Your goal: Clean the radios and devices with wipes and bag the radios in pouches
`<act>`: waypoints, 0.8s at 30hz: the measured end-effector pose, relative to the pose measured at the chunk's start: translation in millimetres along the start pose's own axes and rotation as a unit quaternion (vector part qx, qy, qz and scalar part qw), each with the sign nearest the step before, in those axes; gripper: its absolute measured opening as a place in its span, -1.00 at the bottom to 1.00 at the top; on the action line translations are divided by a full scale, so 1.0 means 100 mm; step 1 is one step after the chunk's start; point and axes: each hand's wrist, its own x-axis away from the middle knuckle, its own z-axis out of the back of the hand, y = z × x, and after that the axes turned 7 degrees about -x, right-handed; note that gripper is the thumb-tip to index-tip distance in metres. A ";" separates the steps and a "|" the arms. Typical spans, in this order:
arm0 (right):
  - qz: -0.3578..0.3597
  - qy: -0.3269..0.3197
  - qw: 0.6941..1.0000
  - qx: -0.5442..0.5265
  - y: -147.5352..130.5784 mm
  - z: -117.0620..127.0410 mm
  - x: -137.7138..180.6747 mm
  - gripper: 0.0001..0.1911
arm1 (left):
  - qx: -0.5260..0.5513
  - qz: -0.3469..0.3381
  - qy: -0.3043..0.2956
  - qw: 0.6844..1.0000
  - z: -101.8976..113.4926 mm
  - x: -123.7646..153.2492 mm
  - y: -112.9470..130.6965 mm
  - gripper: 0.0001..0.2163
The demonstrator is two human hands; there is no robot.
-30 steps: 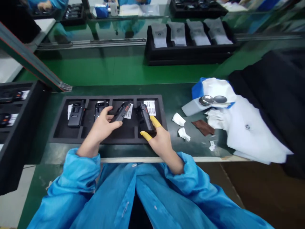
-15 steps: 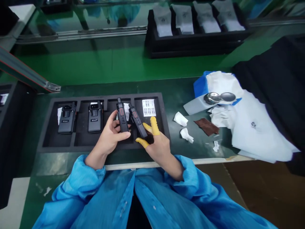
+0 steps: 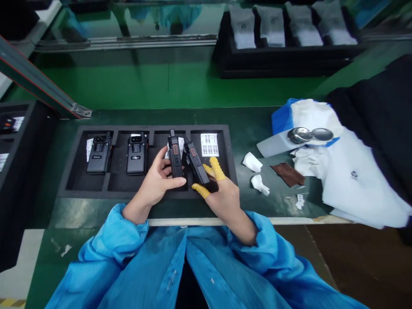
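My left hand (image 3: 153, 182) is closed around a black two-way radio (image 3: 175, 156), its side with the red-outlined button turned up. In my right hand (image 3: 222, 189), with yellow covers on thumb and fingers, a second two-way radio (image 3: 197, 165) is gripped by its lower end. The two radios are held side by side, tops slanting together, above the black foam tray (image 3: 231, 171). Two more radios lie back-up in the tray's left compartments: one radio (image 3: 99, 158) at far left, another radio (image 3: 137, 159) beside it. A printed label sheet (image 3: 209, 145) lies in the rightmost compartment.
To the right are a blue box (image 3: 281, 118) with white cloths, a whitish bottle (image 3: 273, 145) with a metal lid, a brown cloth (image 3: 288, 174), and white bags (image 3: 360, 184). A raised black tray (image 3: 283, 64) holds several bagged items. A metal post (image 3: 41, 79) slants at left.
The whole scene has shifted slightly right in the picture as the head view turned. Both hands keep hold of their radios in nearly the same pose.
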 end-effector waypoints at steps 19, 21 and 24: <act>-0.059 -0.095 0.991 0.070 -0.26 0.12 -0.34 -0.22 | 0.017 0.017 -0.029 0.999 -0.04 0.02 0.07 -0.32; -0.064 -0.119 0.983 0.122 -0.35 0.15 -0.43 -0.35 | 0.001 0.003 -0.025 1.000 -0.03 0.03 0.04 -0.34; -0.069 -0.123 0.981 0.133 -0.34 0.17 -0.48 -0.58 | -0.082 -0.069 0.021 0.994 -0.03 0.07 0.00 -0.35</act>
